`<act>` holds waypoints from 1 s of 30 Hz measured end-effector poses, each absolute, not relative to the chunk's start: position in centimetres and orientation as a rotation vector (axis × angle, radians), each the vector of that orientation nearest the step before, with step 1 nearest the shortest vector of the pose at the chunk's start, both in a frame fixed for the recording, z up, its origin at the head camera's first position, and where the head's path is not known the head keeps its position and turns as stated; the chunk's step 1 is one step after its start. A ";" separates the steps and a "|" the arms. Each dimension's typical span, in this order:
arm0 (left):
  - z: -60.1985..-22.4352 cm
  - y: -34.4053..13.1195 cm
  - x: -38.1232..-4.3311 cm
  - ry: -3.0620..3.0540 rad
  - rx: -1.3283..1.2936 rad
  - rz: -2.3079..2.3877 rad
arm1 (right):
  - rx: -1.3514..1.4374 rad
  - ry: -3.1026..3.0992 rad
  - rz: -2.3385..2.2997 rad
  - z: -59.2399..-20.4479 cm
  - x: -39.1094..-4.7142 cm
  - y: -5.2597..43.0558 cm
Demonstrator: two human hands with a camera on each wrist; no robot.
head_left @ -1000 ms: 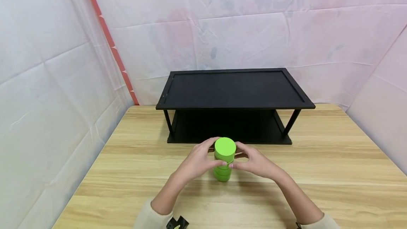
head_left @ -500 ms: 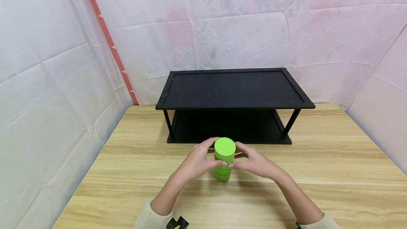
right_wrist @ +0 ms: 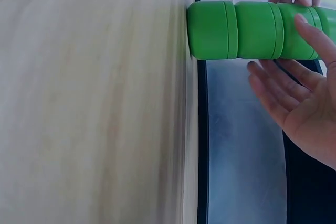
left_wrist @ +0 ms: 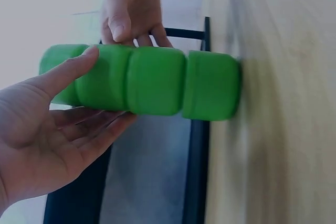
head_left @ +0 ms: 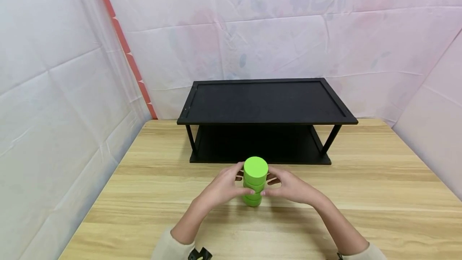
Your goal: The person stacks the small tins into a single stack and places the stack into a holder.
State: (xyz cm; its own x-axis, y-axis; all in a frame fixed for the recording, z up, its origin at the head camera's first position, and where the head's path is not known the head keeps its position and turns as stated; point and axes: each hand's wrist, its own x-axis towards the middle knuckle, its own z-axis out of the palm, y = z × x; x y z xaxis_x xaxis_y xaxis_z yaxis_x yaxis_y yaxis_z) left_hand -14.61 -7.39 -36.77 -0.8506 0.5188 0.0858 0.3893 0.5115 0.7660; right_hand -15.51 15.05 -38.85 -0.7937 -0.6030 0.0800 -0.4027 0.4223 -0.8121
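Observation:
A stack of several green, round, lidded jars (head_left: pixel 255 168) stands upright on the wooden table in front of the black rack. My left hand (head_left: pixel 224 187) cups its left side, thumb across the front and fingers behind. On the right side, my right hand (head_left: pixel 291 187) stands around the stack in the same way. In the left wrist view, the left thumb lies over the green jars (left_wrist: pixel 155 80), and the fingers are fairly straight. From the right wrist, the fingers of my right hand (right_wrist: pixel 310 106) look loosely extended, with a small gap beside the jars.
Behind the stack stands a black two-tier rack (head_left: pixel 267 101) with a raised rim and short legs. Pale cloth hangs around the back and sides, with a red strip (head_left: pixel 124 45) at left. The wooden table (head_left: pixel 144 204) extends to both sides.
Both hands have slid slightly down along the stack, and the thumbs are a little further apart. The green jars and the rack stay where they were.

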 end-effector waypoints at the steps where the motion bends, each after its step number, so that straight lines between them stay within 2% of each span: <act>1: -37.0 -7.4 -14.7 2.586 0.776 1.247 | -0.886 2.455 -1.290 -38.9 -15.5 15.1; 16: -39.9 -7.2 -15.8 2.498 0.797 1.156 | -0.948 2.391 -1.223 -40.2 -16.3 14.9; 30: -40.9 -7.1 -16.0 2.467 0.774 1.129 | -0.941 2.372 -1.164 -41.3 -16.6 14.4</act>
State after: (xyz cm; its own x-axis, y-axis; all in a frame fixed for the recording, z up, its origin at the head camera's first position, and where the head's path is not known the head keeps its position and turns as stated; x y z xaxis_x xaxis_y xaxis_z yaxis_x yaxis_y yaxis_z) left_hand -16.03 -7.07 -40.93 -0.8024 0.5936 -0.0609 0.3419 0.5410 0.7684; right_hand -16.56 14.41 -41.31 -0.7248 -0.6889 -0.0087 -0.4147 0.4463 -0.7930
